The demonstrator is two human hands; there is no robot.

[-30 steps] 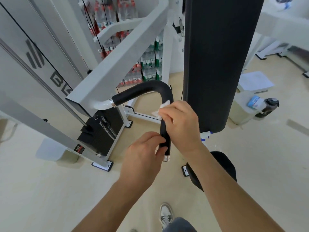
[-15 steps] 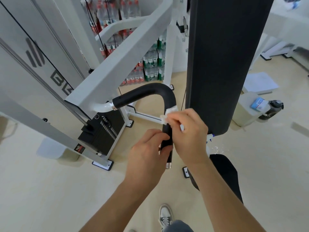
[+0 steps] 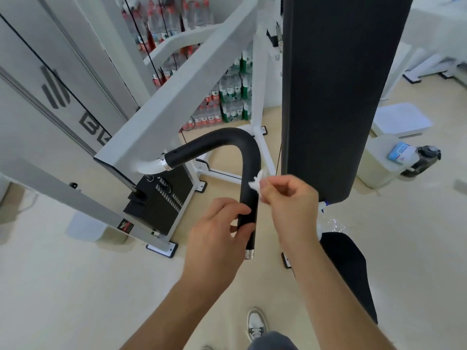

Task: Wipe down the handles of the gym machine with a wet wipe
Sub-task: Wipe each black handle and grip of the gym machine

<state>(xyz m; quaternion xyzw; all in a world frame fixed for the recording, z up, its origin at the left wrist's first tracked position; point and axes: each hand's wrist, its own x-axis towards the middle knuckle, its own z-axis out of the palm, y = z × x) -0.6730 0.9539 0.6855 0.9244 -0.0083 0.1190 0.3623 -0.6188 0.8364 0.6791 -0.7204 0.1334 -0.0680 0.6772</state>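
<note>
1. The gym machine's white frame (image 3: 177,102) is carrying the curved black handle (image 3: 250,168), which is hanging beside the tall back pad (image 3: 336,92).
2. The left hand (image 3: 217,231) is gripping the handle's lower straight part, steadying it.
3. The right hand (image 3: 290,198) is pinching the wet wipe (image 3: 256,183) against the handle just above.
4. Wiping seems to be midway; next, the wipe probably needs sliding up around the bend.

Bare forearms (image 3: 336,299); white-and-grey sneaker (image 3: 255,324), dark laces; grey trouser leg (image 3: 273,342).
</note>
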